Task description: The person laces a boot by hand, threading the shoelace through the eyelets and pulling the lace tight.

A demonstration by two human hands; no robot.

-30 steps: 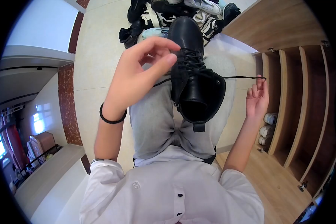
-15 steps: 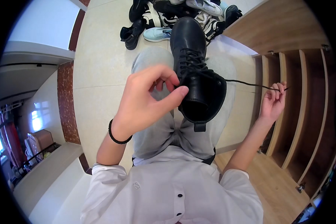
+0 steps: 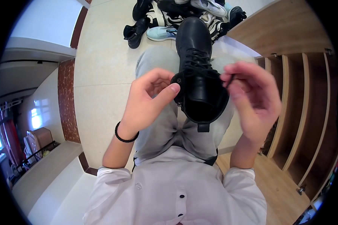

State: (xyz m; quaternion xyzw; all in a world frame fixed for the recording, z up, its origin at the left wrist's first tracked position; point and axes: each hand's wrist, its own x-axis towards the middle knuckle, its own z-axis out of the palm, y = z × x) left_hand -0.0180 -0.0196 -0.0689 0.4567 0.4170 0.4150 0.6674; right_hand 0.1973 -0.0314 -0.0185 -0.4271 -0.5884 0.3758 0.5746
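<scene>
A black lace-up boot [image 3: 194, 39] rests between my knees, toe pointing away and its opening toward me. My left hand [image 3: 150, 97] pinches the left edge of the boot's collar between thumb and fingers. On the other side, my right hand [image 3: 253, 93] is close to the right collar edge, its thumb and fingers closed on a black shoelace [image 3: 230, 80]; it is slightly blurred. Crossed laces run down the boot's front above the tongue [image 3: 199, 88]. The rest of the lace is hidden by my right hand.
Several shoes lie heaped on the tiled floor ahead, among them a light blue sneaker [image 3: 159, 33] and a black boot [image 3: 135, 33]. To the right stands a wooden cabinet [image 3: 294, 105] with upright dividers. A wall ledge [image 3: 45, 168] runs along the left.
My right hand has come in from far right to the boot's collar with the lace. My left hand now grips the left collar flap, which is folded outward.
</scene>
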